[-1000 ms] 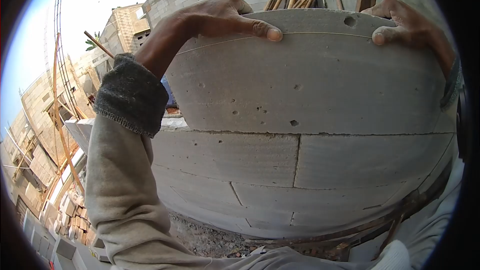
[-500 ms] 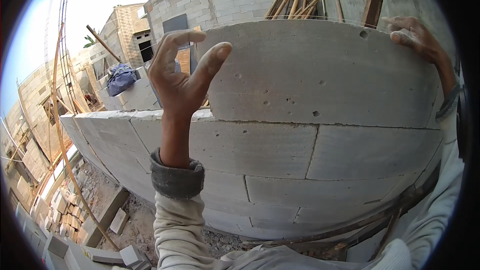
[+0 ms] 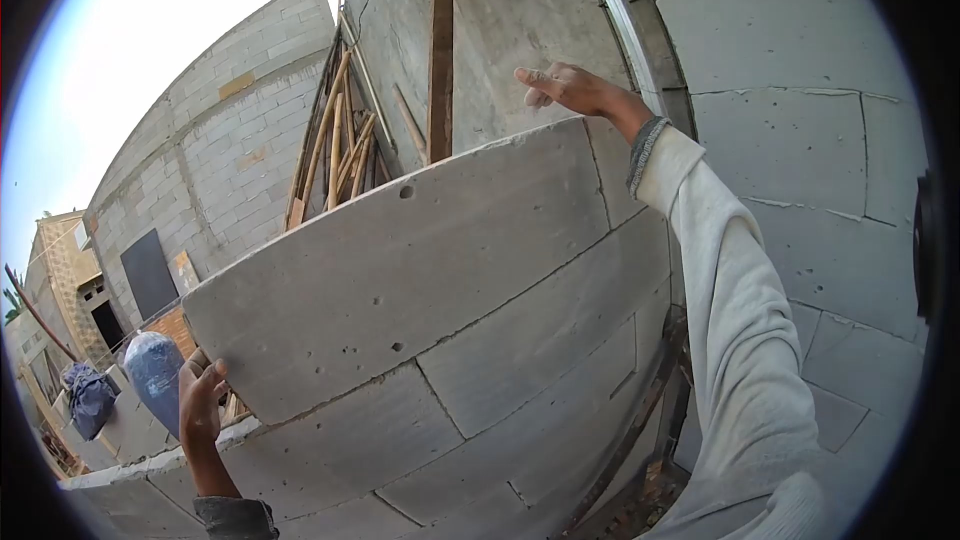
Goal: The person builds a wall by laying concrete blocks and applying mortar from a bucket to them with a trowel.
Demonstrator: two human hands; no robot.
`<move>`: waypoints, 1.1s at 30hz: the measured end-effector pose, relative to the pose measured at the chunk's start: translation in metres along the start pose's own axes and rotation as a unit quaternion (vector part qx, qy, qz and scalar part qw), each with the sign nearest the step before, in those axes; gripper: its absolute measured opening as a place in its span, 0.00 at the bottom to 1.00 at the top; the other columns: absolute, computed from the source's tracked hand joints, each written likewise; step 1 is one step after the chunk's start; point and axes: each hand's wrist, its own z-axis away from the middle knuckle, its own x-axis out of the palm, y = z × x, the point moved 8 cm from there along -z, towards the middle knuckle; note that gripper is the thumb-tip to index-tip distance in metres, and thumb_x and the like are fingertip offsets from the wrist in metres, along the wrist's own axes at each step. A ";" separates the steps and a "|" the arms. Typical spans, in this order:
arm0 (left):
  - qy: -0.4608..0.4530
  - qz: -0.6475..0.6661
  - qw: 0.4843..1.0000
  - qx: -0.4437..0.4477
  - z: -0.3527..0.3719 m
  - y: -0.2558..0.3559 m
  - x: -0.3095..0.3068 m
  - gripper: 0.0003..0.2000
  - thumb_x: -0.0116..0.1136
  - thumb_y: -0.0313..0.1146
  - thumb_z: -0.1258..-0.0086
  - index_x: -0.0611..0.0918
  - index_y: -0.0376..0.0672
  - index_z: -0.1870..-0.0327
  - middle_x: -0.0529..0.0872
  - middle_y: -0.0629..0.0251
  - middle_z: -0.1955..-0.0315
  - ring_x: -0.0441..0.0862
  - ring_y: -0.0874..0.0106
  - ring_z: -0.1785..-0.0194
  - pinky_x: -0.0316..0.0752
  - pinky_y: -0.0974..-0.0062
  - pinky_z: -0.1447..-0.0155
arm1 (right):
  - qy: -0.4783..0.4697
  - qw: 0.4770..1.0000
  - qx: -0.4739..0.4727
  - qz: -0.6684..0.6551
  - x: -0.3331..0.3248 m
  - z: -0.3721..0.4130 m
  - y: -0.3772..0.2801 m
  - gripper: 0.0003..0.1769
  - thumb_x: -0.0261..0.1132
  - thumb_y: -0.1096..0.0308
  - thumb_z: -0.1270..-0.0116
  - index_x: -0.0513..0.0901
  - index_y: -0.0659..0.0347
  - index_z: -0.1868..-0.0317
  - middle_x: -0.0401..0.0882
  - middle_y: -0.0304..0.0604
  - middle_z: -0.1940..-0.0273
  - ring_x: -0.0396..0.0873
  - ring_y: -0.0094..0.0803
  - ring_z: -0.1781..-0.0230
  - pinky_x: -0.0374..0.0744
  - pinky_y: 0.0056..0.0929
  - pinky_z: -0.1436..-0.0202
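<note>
While I stood at the wall, my left hand [image 3: 200,402] lay flat against the lower left end of the top block [image 3: 400,270], fingers spread and pointing up, closed on nothing. My right hand [image 3: 572,90] was at the block's upper right corner, fingers held out straight and apart, also gripping nothing; whether its palm touched the top edge could not be told. The top block sat on the laid course [image 3: 480,390] beneath it, tilted in this view, with a small round hole [image 3: 406,192] near its upper edge. As for containers, a pale blue sack [image 3: 155,372] stood just behind my left hand, full and rounded, its mouth and contents not visible. A darker blue bundle [image 3: 88,398] lay farther left on a lower wall, and its contents could not be made out either. A bundle of poles [image 3: 335,155] and an upright plank [image 3: 440,50] leaned on the wall behind the block, their lower ends hidden by it. My left forearm was cut off at the bottom of the frame, showing only a grey cuff [image 3: 235,518]. My right sleeve [image 3: 740,340] covered part of the side wall [image 3: 810,160], and the dark rim of the lens hid the corners.
</note>
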 end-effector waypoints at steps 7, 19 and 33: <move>-0.011 0.085 0.996 0.016 -0.011 -0.012 0.010 0.40 0.73 0.47 0.52 0.74 0.26 0.42 0.83 0.52 0.51 0.81 0.60 0.48 0.73 0.63 0.40 | -0.037 0.998 0.044 0.028 -0.005 0.018 0.013 0.51 0.50 0.20 0.37 0.89 0.68 0.69 0.85 0.62 0.65 0.85 0.49 0.57 0.78 0.45 0.44; -0.015 0.079 0.996 -0.029 -0.006 -0.016 0.013 0.43 0.72 0.50 0.52 0.73 0.28 0.38 0.81 0.50 0.47 0.78 0.58 0.43 0.68 0.63 0.35 | -0.078 0.990 0.072 0.090 -0.004 0.019 -0.017 0.47 0.49 0.26 0.30 0.85 0.71 0.64 0.83 0.65 0.57 0.83 0.54 0.49 0.75 0.46 0.39; -0.052 0.068 0.994 -0.061 -0.009 -0.031 0.007 0.49 0.79 0.52 0.53 0.71 0.27 0.34 0.79 0.44 0.43 0.74 0.50 0.35 0.63 0.47 0.29 | -0.095 0.987 0.062 0.118 0.029 0.003 -0.055 0.47 0.49 0.28 0.29 0.84 0.75 0.57 0.84 0.64 0.59 0.83 0.51 0.51 0.76 0.43 0.42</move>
